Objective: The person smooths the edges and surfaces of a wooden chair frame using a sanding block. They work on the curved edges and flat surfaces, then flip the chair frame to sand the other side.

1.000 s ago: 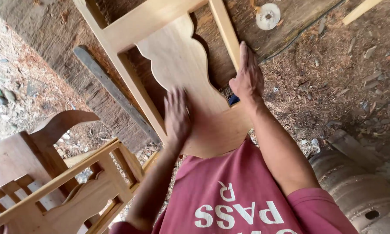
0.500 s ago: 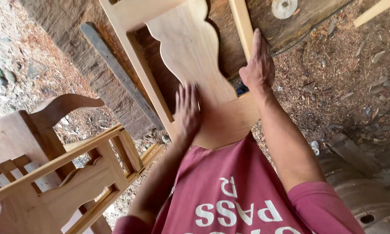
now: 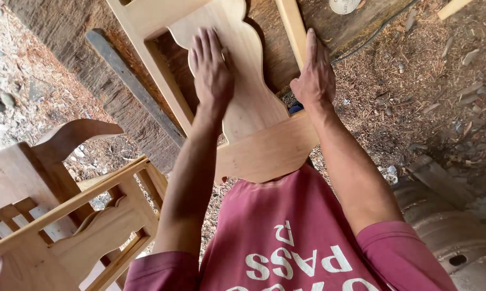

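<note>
A light wooden chair-back frame with a curved central splat lies over a rough dark slab in front of me. My left hand rests flat on the splat, fingers stretched out and pressed to the wood. My right hand lies along the frame's right upright, palm against its edge, just above the bottom rail. Neither hand holds a loose object. The frame's lower rail presses against my red shirt.
A dark rough wooden slab carries the frame. Other unfinished chair parts stand at lower left. Wood chips and sawdust cover the ground at right. A white round lid lies at the top. A rusty drum sits at lower right.
My left hand has slid up the splat, away from me, from near the bottom rail. My right hand has stayed on the right upright.
</note>
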